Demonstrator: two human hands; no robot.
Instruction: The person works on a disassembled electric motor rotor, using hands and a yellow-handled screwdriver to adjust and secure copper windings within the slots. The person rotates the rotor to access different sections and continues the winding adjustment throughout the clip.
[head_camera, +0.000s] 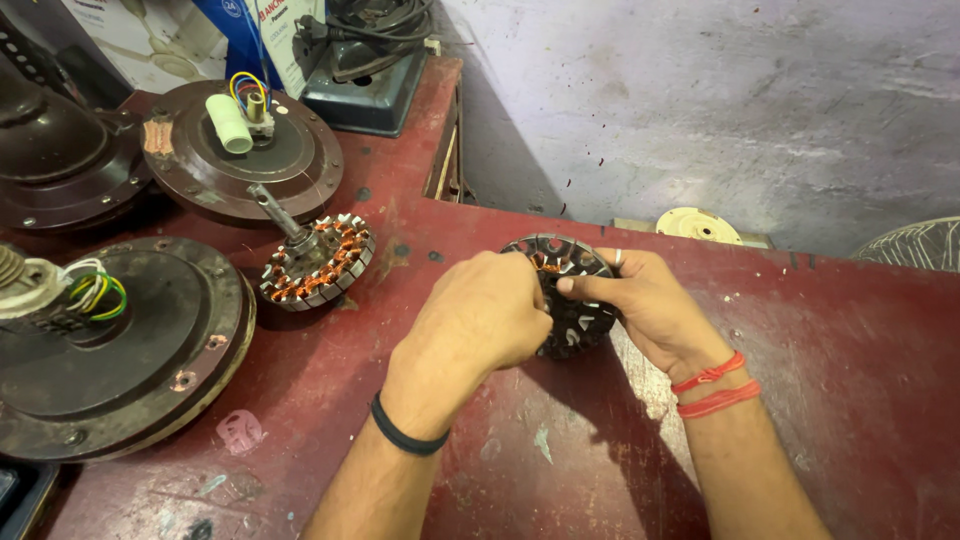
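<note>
Both hands are working together over the red bench (800, 330): the left hand (480, 315) is curling closed against the stator (572, 300), the right hand (650, 305) is gripping its far rim, thumb pressing across the face. Some copper is showing near the top slots; the rest is looking bare, so winding seems barely begun. Further off, a wound stator (318, 262) is lying beside fan motor housings (120, 350).

Stator (570, 300) half behind left hand (480, 320)

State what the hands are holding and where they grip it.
Both hands hold a round stator core upright above the red table. The right hand grips its right rim; the left hand covers its left edge.
</note>
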